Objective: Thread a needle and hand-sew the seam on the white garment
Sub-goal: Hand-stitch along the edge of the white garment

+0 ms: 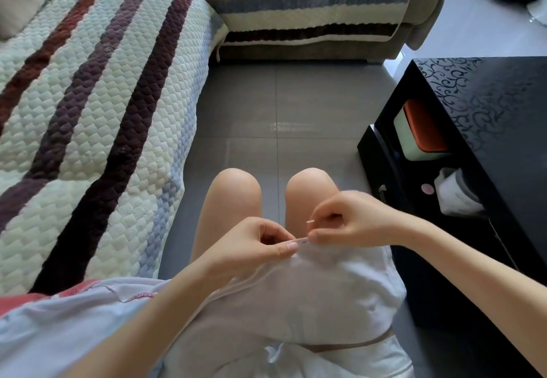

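Lower centre of the frame, the left hand (254, 249) pinches the white garment (310, 289) at its seam edge; the right hand (352, 224), just beside, pinches a thin needle (310, 221)

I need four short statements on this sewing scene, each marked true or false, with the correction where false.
1. The left hand pinches the garment's edge. True.
2. The table stands to the person's right. True.
3. The right hand rests on the table. False: it pinches the garment's edge, close beside the left hand.
4. The garment hangs over the table. False: it lies on the person's lap.
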Motion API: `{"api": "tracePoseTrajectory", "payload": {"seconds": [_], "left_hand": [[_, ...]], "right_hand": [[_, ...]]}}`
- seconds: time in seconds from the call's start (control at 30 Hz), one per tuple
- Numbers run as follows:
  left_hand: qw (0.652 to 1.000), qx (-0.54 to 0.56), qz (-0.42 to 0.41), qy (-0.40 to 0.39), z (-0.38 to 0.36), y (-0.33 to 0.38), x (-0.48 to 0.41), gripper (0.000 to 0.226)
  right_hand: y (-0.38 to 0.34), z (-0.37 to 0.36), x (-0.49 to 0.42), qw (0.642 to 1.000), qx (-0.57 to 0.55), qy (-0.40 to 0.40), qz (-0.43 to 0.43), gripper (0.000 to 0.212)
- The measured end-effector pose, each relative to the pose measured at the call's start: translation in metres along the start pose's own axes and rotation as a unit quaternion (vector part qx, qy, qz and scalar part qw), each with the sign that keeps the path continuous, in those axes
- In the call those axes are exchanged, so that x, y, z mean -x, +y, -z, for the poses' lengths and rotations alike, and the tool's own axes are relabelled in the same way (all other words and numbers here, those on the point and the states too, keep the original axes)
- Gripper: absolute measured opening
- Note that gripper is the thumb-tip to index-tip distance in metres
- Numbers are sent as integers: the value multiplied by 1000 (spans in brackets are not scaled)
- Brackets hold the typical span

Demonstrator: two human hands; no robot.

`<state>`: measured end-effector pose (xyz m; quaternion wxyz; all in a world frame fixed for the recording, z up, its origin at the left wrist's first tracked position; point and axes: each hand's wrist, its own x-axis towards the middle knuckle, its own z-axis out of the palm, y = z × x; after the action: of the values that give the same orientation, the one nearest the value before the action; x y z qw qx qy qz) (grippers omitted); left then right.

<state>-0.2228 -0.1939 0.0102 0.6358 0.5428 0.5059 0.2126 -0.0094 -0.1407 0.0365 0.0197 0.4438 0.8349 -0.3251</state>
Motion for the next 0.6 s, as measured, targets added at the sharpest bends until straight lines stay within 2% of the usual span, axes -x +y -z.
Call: {"api": "tracePoseTrajectory", "payload": {"seconds": [0.1,0.27,0.47,0.53,0.6], "left_hand": [[999,-44,6,29,2,-1,0,10],[995,-61,-2,73,-5,-5,1,15],[995,-48,2,91,-9,-6,-1,16],[996,-39,7,86,-8,-7,-2,15],[996,-29,9,83,-9,-8,-2,14]], "right_hand": [[2,-8,7,1000,22,8,8,41],[6,-12,12,998,16,53,-22,19],[2,-28,30,984,-54,171,9,5],[0,-39,36,977,-36,210,29,8],[-1,-50,38,974,-19,225,12,9]]}}
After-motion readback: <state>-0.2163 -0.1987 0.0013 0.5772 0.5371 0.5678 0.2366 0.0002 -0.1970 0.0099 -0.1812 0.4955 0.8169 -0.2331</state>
